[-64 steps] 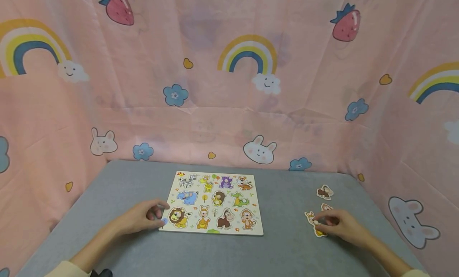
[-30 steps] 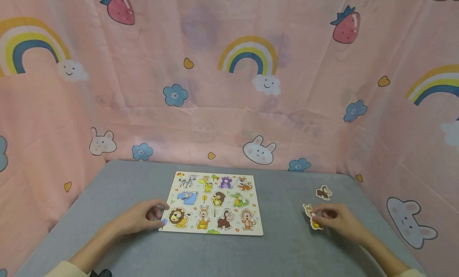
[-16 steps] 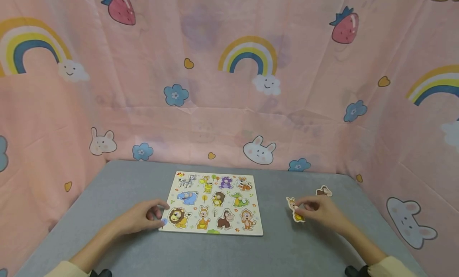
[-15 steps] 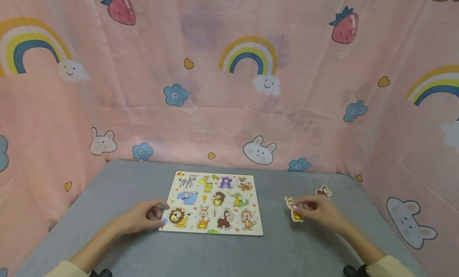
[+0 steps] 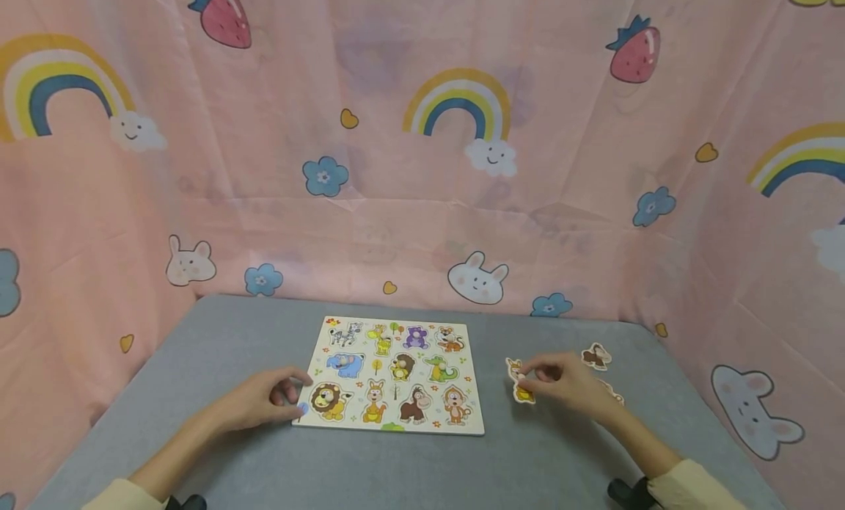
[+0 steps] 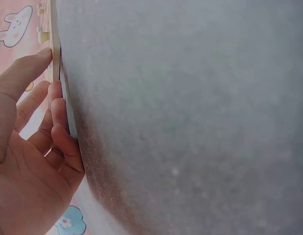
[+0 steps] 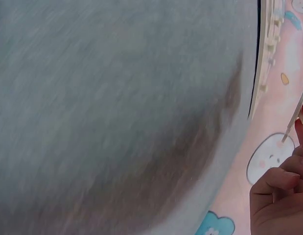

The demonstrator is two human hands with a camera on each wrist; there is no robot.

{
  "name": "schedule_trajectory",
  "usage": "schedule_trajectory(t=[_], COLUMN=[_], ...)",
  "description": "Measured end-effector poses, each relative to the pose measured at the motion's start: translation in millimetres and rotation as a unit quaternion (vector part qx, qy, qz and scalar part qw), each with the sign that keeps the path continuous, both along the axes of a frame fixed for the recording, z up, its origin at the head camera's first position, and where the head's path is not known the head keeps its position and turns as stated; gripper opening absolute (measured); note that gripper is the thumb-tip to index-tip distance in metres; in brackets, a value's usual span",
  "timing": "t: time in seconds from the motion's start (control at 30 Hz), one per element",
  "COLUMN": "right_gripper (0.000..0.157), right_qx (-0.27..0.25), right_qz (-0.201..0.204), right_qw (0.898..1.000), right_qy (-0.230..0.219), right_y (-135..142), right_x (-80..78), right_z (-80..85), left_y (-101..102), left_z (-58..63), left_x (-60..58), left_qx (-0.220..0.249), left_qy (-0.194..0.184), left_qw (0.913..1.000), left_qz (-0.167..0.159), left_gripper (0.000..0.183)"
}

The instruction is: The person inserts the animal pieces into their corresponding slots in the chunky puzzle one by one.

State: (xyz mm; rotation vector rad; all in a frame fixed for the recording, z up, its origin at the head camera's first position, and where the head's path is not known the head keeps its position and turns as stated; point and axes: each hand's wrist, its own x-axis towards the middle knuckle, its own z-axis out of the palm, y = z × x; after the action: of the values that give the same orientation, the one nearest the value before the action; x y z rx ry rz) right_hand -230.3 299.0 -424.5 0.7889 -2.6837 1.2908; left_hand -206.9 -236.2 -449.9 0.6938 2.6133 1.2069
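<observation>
Flat, cream-rimmed, tan-and-yellow kangaroo-shaped piece [image 5: 524,394], pinched in right hand [image 5: 563,381], at three o'clock of pale rectangular knobbed board [image 5: 420,368], left hand [image 5: 259,401] relaxed, touching board's nine-o'clock edge, matte grey counter [image 5: 422,473] beneath, cream-edged cutout [image 5: 612,390] partly hidden by right wrist.

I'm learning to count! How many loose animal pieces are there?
3: kangaroo piece in the right hand, ape piece on the table, third piece partly behind the forearm; others could hide.

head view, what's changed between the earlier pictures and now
The right hand carried the pinched kangaroo piece leftward, toward the puzzle board; another piece, hidden a second ago, partly shows again. Nothing was let go. The left hand, puzzle board and gorilla piece stayed put.
</observation>
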Motion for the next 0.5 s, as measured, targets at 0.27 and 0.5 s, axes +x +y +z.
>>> schedule_trajectory(t=[0.27,0.5], right_gripper=[0.01,0.01], right_qx=[-0.014,-0.012], right_qz=[0.022,0.033], right_qw=[1.0,0.999], right_qy=[-0.005,-0.021], right_y=[-16.9,-34.9], right_x=[-4.6,-7.4], right_z=[-5.9,-6.3], left_y=[-0.2,-0.6], left_z=[-0.8,-0.8], left_x=[0.2,-0.5], left_qx=[0.0,0.0], left_qy=[0.002,-0.001], left_qw=[1.0,1.0], left_qz=[0.002,0.002], left_gripper=[0.04,0.04])
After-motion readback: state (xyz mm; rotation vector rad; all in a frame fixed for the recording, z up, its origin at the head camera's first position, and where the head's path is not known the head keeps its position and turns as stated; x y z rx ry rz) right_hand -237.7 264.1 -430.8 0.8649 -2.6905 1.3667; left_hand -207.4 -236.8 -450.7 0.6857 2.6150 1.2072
